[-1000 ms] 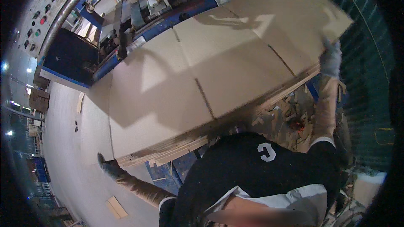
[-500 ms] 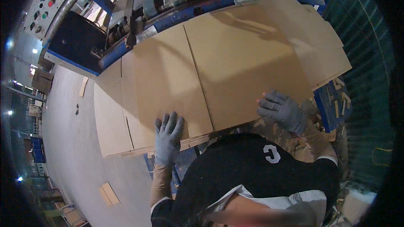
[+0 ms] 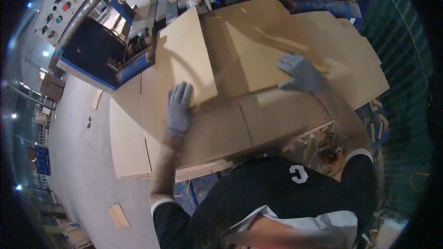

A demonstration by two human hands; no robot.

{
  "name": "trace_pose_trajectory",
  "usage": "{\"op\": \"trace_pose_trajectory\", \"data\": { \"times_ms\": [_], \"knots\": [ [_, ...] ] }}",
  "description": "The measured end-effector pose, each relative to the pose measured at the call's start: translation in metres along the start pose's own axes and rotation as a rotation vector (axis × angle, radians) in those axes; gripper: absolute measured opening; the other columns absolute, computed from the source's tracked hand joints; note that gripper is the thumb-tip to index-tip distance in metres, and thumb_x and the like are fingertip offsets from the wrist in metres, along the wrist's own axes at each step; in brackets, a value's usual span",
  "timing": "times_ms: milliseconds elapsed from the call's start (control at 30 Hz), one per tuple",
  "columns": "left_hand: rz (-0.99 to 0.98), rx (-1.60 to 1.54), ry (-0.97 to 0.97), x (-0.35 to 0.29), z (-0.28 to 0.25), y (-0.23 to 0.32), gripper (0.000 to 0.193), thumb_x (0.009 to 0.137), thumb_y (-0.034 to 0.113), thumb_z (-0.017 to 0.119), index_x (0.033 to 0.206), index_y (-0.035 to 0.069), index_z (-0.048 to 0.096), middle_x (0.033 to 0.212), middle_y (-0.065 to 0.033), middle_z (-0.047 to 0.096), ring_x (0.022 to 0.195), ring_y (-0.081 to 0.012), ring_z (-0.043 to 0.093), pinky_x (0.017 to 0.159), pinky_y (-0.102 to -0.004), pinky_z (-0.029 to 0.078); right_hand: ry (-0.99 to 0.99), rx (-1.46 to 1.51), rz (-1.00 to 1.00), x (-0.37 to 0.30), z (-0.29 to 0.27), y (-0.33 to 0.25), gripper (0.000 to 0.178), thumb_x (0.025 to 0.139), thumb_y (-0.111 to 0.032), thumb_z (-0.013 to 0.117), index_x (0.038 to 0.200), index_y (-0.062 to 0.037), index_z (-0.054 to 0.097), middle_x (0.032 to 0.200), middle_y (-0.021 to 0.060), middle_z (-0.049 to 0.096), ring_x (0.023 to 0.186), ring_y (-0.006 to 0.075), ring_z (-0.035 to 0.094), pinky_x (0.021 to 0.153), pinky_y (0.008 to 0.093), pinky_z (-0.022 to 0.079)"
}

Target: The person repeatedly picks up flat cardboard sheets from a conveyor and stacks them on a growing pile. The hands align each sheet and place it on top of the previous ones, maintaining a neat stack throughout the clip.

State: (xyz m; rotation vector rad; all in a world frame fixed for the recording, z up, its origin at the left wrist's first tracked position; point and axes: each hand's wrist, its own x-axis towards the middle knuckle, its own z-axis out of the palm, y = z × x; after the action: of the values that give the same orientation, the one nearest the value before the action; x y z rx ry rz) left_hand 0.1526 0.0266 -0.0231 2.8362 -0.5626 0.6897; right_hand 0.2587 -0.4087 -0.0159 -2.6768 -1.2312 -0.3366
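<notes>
A creased cardboard sheet (image 3: 189, 60) lies on top of a stack of cardboard sheets (image 3: 212, 133), its far edge at the machine's front. My left hand (image 3: 179, 110), in a grey glove, rests on the near left part of the sheet, fingers stretched forward. On the sheet's right part lies my right hand (image 3: 302, 74), also gloved in grey, with its fingers extended and the thumb apart. Neither hand is wrapped round anything. Along the near side, the stack's layered edges show.
The blue machine (image 3: 318, 9) with rollers spans the far side. A control panel (image 3: 60, 7) with coloured buttons stands far left. Cardboard scraps (image 3: 318, 145) litter the area under the stack's right side. A green corrugated wall (image 3: 401, 78) closes off the right.
Both hands have moved forward, away from me. The top sheet has slid the same way toward the machine, uncovering the near part of the stack.
</notes>
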Motion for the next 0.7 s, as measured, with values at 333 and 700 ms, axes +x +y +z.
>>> {"op": "trace_pose_trajectory", "data": {
  "times_ms": [333,700],
  "knots": [
    [-0.385,0.084,0.228,0.050,0.016,-0.031,0.080,0.077,0.030,0.072,0.140,-0.001,0.034,0.142,-0.0234,0.038,0.133,-0.0402,0.033,0.110,-0.0493,0.027,0.203,-0.135,0.162,0.039,0.004,0.016,0.054,0.084,-0.037,0.064,0.125,-0.0031,0.053,0.136,0.0178,0.046,0.125,0.0352,0.044,0.102,0.0405,0.039],
    [-1.582,-0.069,0.862,-0.195,-0.070,-0.056,0.088,0.084,0.050,0.060,0.137,-0.014,0.031,0.142,-0.0307,0.035,0.134,-0.0378,0.035,0.110,-0.0397,0.029,0.138,-0.176,1.386,-0.208,-0.013,0.047,0.058,0.093,-0.036,0.051,0.139,-0.0018,0.038,0.135,0.0231,0.049,0.119,0.0402,0.051,0.099,0.0429,0.041]
  ]
}}
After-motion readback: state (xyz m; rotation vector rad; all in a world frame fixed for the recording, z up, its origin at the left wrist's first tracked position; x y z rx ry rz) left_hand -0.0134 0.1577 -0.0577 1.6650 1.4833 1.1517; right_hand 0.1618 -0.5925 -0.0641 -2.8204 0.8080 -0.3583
